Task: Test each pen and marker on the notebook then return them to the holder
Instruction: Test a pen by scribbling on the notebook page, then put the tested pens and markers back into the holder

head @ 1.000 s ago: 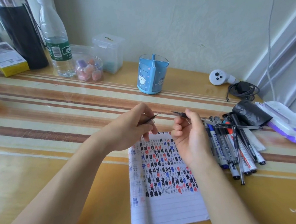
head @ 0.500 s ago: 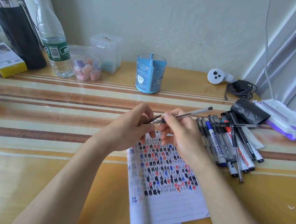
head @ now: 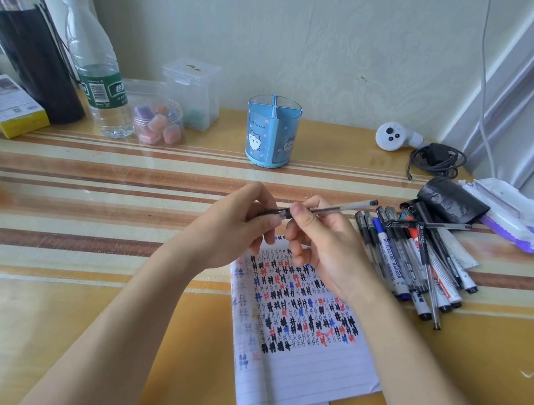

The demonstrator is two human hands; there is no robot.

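Both hands are up over the top of the notebook (head: 299,362) here, sharing one pen (head: 340,208). The left hand (head: 230,231) has its fingers (head: 268,223) curled in, pinching the pen's dark end. The right hand (head: 329,250) has its thumb and fingers (head: 302,214) pinched on the clear barrel just beside them, so the two hands almost touch. The pen lies nearly level in the air, its far end tilted slightly up and pointing right, toward the pile of pens and markers (head: 415,269) lying loose on the table (head: 85,315) beside the notebook. The open page is crowded with black, red and blue hash marks, with bare lines below. The blue holder (head: 272,137) stands upright at the back of the table, well apart from the hands, and no pen shows above its rim. Along the back left stand a water bottle (head: 99,68), a black flask (head: 29,49) and a small jar (head: 159,123).
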